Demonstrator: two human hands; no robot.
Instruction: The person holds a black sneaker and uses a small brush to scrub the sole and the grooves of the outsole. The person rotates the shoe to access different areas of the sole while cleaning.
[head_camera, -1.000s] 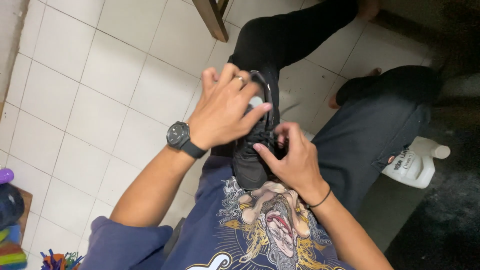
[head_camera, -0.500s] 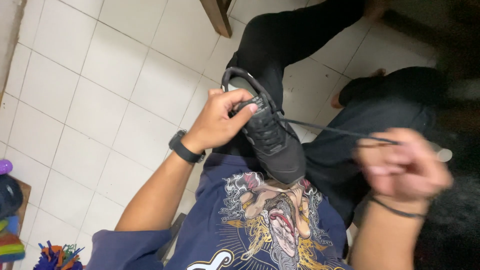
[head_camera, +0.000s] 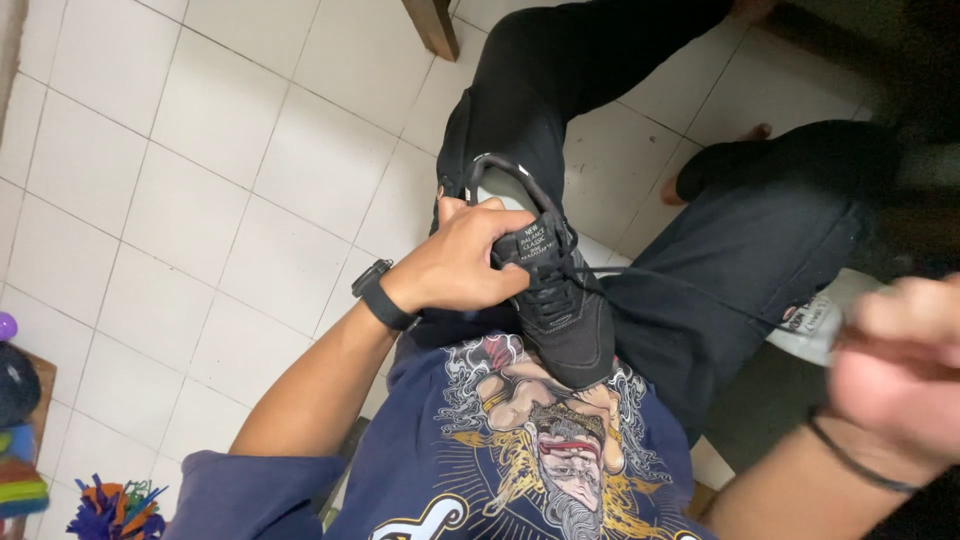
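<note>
A black sneaker (head_camera: 560, 310) rests on my lap, toe toward my chest. My left hand (head_camera: 465, 262), with a black watch on its wrist, grips the shoe at its collar and tongue. A thin black lace (head_camera: 700, 295) runs taut from the shoe's eyelets out to the right. My right hand (head_camera: 900, 365) is blurred at the right edge, raised near the camera, fingers closed where the lace ends. A dark band circles that wrist.
White tiled floor (head_camera: 200, 170) spreads to the left. A wooden leg (head_camera: 432, 25) stands at the top. A white plastic bottle (head_camera: 815, 320) lies by my right thigh. Colourful toys (head_camera: 30, 440) sit at the lower left corner.
My right hand left the shoe and pulled the lace far out to the right, toward the camera. My left hand shifted from the laces to gripping the shoe's collar.
</note>
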